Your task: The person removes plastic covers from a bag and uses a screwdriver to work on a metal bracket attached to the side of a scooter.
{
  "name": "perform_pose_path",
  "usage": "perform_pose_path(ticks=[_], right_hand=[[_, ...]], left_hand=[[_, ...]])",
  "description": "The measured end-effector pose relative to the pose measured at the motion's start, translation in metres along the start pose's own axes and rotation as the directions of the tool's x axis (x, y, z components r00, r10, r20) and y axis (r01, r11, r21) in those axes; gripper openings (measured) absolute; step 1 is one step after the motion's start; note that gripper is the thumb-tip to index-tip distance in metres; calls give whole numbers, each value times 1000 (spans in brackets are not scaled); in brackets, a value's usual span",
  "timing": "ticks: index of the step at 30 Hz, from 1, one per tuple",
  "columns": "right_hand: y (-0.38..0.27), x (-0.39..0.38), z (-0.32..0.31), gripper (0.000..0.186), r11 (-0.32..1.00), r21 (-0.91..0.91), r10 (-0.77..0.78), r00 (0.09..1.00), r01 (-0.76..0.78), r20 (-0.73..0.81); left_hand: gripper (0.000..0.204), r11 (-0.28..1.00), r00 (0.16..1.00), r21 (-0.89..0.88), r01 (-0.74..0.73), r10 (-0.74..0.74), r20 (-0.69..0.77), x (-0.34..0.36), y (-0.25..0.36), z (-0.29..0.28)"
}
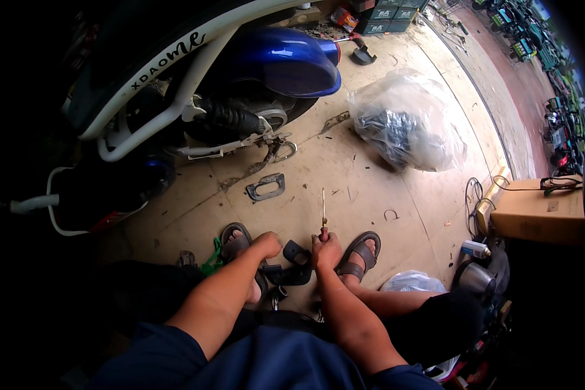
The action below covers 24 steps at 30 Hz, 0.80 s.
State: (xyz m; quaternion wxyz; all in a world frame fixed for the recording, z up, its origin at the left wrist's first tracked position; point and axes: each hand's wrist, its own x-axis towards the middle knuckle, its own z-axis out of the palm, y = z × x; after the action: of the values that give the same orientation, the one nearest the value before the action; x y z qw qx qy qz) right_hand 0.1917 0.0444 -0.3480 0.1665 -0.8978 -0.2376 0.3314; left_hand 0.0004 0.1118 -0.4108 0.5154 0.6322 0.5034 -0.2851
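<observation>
My right hand is wrapped round a screwdriver with a dark red handle; its thin shaft points away from me. To the left, my left hand is closed, its curled fingers facing down, and whatever it may hold is hidden. Between the two hands lies a black plastic piece, and nearer to me sits a wider black plastic part. Both hands are low between my sandalled feet. A flat dark frame-shaped piece rests on the floor beyond my left hand.
A scooter with a blue rear fender stands at the upper left. Beyond my right hand is a clear plastic bag with dark contents. On the right are a cardboard box, a spray can and a loose cable.
</observation>
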Motion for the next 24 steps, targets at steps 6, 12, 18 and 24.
perform_pose_path(ticks=[6, 12, 18, 24], right_hand=[[-47, 79, 22, 28, 958, 81, -265, 956, 277, -128], [-77, 120, 49, 27, 887, 6, -462, 886, 462, -36], [-89, 130, 63, 20, 891, -65, -453, 890, 450, -48], [-95, 120, 48, 21, 966, 55, -251, 967, 253, -40]], left_hand=[[41, 910, 913, 313, -272, 346, -214, -24, 50, -9], [17, 771, 768, 509, -382, 571, -289, 1, 73, 43], [9, 711, 706, 448, -541, 674, -218, 12, 69, 42], [12, 658, 570, 400, -638, 753, -328, 21, 64, 60]])
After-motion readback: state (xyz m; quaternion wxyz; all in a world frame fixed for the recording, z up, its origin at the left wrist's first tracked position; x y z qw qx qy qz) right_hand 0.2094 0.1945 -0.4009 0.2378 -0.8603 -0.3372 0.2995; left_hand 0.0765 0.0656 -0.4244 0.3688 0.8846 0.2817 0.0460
